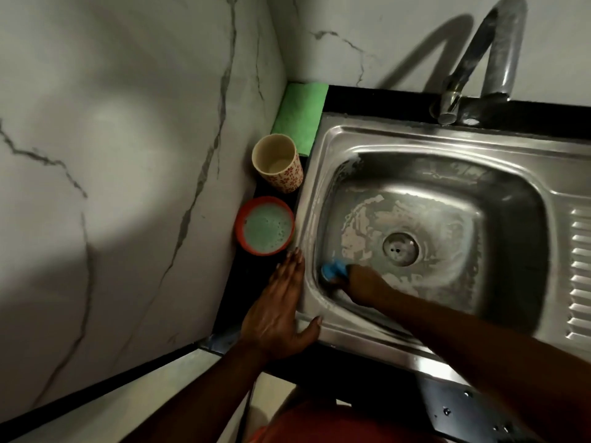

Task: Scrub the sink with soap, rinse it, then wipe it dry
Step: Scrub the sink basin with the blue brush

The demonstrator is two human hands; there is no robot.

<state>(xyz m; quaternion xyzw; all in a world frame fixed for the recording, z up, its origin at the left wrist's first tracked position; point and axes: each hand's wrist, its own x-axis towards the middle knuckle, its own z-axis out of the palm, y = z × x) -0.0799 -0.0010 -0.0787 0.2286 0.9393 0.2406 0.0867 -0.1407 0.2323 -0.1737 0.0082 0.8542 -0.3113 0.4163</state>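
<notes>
A steel sink (pixel 326 148) fills the right half of the head view, its basin streaked with white soap foam around the drain (pixel 400 248). My right hand (pixel 361 284) is down in the basin's near-left corner, shut on a blue sponge (pixel 334 270) pressed against the sink wall. My left hand (pixel 281 311) lies flat with fingers spread on the sink's left rim and the dark counter beside it, holding nothing. An orange bowl of foamy green soap water (pixel 264 226) stands just beyond my left fingertips. A folded green cloth (pixel 300 118) lies in the back-left corner.
A patterned cup (pixel 277 163) stands between the soap bowl and the green cloth. The steel tap (pixel 479 62) arches over the sink's back edge. Marble walls close in at the left and back. A ribbed drainboard (pixel 579 276) lies to the sink's right.
</notes>
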